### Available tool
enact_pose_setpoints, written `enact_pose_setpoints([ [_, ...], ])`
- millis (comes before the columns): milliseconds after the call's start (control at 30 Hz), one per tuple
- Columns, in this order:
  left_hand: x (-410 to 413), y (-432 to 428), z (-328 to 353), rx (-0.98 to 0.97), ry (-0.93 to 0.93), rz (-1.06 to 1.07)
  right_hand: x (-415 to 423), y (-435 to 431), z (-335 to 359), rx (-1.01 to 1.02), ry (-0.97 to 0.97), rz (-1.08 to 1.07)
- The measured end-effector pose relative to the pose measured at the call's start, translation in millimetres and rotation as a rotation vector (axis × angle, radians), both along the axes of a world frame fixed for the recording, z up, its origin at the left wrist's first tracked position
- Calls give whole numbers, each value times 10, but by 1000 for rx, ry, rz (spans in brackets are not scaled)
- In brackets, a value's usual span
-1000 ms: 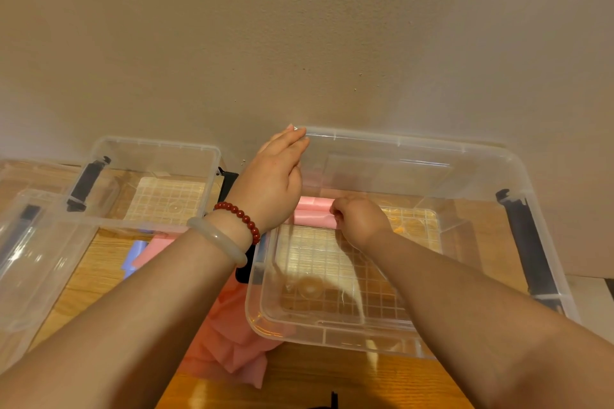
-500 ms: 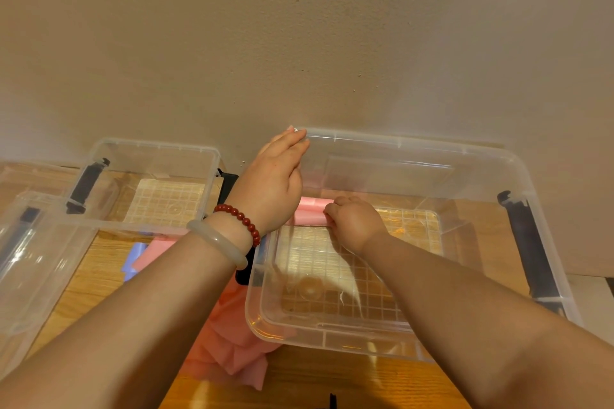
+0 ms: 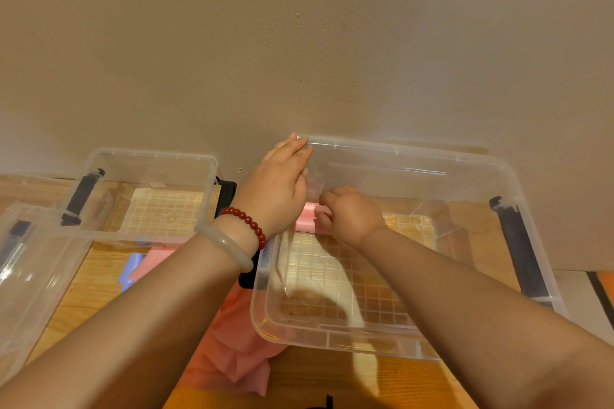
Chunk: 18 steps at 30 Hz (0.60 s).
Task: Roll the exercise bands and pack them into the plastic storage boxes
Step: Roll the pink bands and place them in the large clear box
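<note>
- Pink roll [image 3: 306, 218] down on the floor of the right-hand storage box [image 3: 398, 147], tucked into the far left corner, close to the side wall.
- Right hand [image 3: 352, 214] is inside the box, fingers curled over the roll's right end, pinching it in place.
- Left hand [image 3: 277, 191] is flat, fingers straight and together, laid against the box's far left corner with the fingertips at the rim. It looks like it is there to steady the box.
- My read: this is the placing step, with the first roll going in and most of the packing yet to come.
- To do it well, push the roll snug against the walls before letting go, so the coil has nothing to spring open into. Ease the fingers off slowly, loose tail underneath.
- Bracing with the left hand makes sense here; a light box like this could skid on the wooden table [image 3: 83, 285].
- Waiting outside: a crumpled pink band [image 3: 232, 342] between the boxes and a lilac one [image 3: 131, 271] beside it, both unrolled.
- A second clear box [image 3: 149, 156] stands to the left, well apart from both hands.
</note>
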<state>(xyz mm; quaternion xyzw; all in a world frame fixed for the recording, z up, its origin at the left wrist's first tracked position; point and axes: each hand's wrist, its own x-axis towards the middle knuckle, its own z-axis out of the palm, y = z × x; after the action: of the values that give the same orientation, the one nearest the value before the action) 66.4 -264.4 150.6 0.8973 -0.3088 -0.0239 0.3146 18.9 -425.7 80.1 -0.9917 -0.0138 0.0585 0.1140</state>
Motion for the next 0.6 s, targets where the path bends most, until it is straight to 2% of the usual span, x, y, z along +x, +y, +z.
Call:
enact_pose_setpoints([
  [267,68,126,29,46,19,-72,92,238,406,131,-393,-135],
  [600,233,629,90,90,-30,-76,116,839,726,139,-583,-163],
])
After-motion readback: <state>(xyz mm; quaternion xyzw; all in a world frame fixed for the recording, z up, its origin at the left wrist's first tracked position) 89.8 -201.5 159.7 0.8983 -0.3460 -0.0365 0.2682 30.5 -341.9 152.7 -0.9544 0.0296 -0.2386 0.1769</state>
